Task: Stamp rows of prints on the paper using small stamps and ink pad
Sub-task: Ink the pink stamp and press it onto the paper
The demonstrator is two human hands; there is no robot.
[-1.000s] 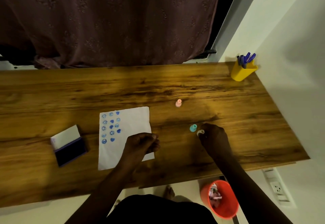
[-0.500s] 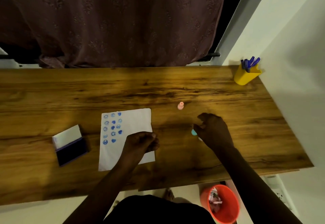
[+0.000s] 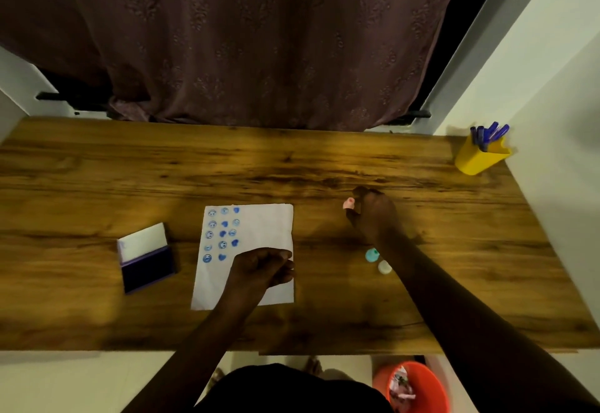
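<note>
While the left hand [image 3: 263, 268] rests loosely curled on the white paper sheet [image 3: 256, 234] on the wooden desk [image 3: 97, 169], the right hand [image 3: 373, 214] closes its fingers around a small pink stamp [image 3: 349, 204] to the paper's right. Nearer the person on that same right side lie a teal stamp [image 3: 372, 255] and a white stamp [image 3: 384, 267]. Left of the paper, an open purple ink pad [image 3: 146, 258] sits apart.

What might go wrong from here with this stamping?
The right hand is closing on the pink stamp; its forearm passes right beside the teal stamp and white stamp and might knock them. The open ink pad lies across the paper, so an inked stamp carried back could smudge the blue prints.
</note>
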